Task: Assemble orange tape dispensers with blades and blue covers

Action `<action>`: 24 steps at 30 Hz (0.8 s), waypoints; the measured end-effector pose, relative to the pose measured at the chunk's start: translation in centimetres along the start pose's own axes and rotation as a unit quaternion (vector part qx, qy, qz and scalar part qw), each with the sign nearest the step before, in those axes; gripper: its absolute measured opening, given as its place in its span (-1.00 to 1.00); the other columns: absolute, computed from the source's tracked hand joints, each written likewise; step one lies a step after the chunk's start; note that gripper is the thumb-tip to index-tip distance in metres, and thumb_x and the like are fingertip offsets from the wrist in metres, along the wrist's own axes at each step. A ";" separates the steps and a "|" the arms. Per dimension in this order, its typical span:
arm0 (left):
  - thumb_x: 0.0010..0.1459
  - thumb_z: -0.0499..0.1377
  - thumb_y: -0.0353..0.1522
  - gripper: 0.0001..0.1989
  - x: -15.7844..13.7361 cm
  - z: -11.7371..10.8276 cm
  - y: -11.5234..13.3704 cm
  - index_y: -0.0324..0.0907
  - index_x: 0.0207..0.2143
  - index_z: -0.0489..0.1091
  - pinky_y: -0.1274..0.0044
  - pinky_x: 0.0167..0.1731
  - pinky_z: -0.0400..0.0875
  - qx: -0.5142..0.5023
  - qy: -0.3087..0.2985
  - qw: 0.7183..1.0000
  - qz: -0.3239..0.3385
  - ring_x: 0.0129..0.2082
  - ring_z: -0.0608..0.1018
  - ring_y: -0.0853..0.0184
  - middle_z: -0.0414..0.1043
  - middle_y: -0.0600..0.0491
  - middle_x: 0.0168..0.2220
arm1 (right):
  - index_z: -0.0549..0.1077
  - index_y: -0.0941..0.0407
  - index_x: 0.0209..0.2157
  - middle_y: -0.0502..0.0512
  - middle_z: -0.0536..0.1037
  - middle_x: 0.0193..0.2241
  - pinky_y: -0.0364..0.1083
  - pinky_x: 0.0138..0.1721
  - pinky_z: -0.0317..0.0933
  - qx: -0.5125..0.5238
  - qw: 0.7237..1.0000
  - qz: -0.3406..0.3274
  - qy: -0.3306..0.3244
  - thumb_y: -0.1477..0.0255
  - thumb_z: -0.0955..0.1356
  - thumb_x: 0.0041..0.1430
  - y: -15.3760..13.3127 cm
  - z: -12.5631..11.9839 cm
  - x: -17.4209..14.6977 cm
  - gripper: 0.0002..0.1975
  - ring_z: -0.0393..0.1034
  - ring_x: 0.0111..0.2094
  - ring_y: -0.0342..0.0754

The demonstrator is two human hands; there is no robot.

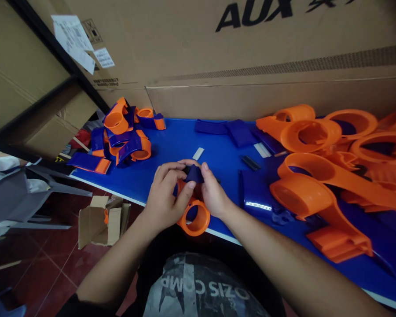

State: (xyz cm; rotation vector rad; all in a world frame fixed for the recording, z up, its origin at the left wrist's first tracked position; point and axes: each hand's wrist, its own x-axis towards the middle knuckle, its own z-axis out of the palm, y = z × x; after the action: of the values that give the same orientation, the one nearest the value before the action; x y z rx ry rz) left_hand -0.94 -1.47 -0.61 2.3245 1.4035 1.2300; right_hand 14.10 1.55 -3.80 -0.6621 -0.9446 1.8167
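Note:
At the front edge of the blue table [171,141], my two hands meet around a tape dispenser with an orange ring [203,222] facing me. My left hand [167,187] is closed, its thumb and fingers on a dark blue piece [194,174] at the top of it. From the other side my right hand [214,191] grips it, thumb pointing up. Fingers hide most of the orange body and where the blue piece meets it. Just beyond lies a small white strip [198,153]; a black strip [250,163] lies to the right.
Orange dispenser bodies [303,193] are heaped at the right, near blue plates [240,133]. Orange-and-blue dispensers [128,145] pile up at the back left. A large cardboard box [198,48] stands behind the table. On the floor are an open carton [92,224] and a grey chair [20,193].

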 end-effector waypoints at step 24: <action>0.36 0.31 -0.20 -0.44 -2.2 0.6 1.0 -0.07 0.32 0.27 0.13 0.16 0.57 -0.072 0.047 0.977 -0.195 0.20 0.57 0.08 0.44 -0.20 0.24 | 0.49 -0.11 0.23 0.07 0.50 0.28 0.15 0.36 0.22 -0.200 0.976 -0.079 0.042 0.13 0.30 0.47 -1.0 -0.4 -0.1 -0.60 0.34 0.32 0.11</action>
State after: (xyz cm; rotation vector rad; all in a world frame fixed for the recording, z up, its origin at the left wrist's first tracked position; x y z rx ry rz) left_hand -0.38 -3.62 -1.71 1.8046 1.6383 1.2821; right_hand 14.92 1.80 -3.18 -0.8763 -1.2843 1.4570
